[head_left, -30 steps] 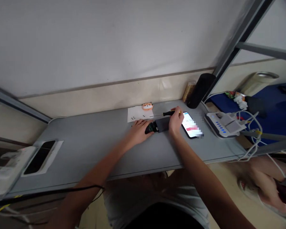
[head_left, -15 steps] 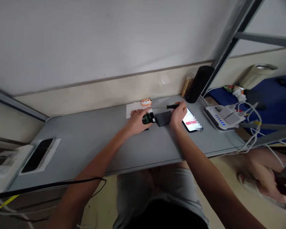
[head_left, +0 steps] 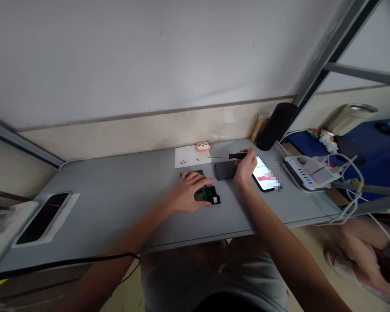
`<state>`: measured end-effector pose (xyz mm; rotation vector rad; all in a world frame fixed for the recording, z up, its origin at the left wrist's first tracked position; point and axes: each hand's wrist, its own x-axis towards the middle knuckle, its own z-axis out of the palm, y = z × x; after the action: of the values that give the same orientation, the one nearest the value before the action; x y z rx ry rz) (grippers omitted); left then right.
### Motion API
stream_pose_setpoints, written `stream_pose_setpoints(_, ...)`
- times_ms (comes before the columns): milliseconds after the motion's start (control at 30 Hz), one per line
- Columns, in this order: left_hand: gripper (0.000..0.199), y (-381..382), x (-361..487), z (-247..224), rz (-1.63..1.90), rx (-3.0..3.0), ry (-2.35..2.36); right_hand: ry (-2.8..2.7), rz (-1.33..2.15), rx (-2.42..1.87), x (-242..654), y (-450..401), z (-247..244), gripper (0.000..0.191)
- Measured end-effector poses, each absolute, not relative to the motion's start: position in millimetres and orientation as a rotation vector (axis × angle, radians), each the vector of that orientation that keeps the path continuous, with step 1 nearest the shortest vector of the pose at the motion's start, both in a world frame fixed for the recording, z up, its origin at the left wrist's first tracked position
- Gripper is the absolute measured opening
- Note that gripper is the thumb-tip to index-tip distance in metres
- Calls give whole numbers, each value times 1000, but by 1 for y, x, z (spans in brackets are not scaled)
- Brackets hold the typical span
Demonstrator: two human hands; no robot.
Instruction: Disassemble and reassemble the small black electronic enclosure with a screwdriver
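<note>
My left hand (head_left: 189,193) is wrapped round a green circuit board (head_left: 208,190) with black parts and a small white label at its right end. Thumb and index finger lie along the board's two sides, and the palm hides its left part. In my right hand (head_left: 246,167) is a screwdriver (head_left: 237,155) with a black and yellow handle, its thin shaft pointing left above the desk. Under that hand lies a dark grey flat case (head_left: 225,170). Another dark flat piece (head_left: 196,172) shows just behind my left fingers.
Several tiny screws (head_left: 183,162) lie on white paper (head_left: 191,157), with an orange animal-faced case (head_left: 203,146) at its corner. A lit phone (head_left: 262,174), a charging station (head_left: 307,173) with cables and a black cylinder (head_left: 277,125) stand right. A dark phone (head_left: 44,219) lies left.
My left hand has drawn the circuit board toward the desk's front edge, uncovering the paper and screws. My right hand still holds the screwdriver in nearly the same place. The view has shifted slightly.
</note>
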<state>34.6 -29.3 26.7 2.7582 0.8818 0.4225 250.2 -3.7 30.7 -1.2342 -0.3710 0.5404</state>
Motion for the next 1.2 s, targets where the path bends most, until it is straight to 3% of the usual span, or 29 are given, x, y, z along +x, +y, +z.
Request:
stream_pose_setpoints(267,21,11,-14,24,730,2645,1151,-526,546,-1351,246,-7,30,42)
stream_pose_setpoints(667,24,25,-27,13,740,2565,1197,-580,562,-1393,233,-7,31,55)
stream_pose_setpoints(1200,25,27,-22,1,900,2556,1170,-619,595,-1447,234,-11,35,55)
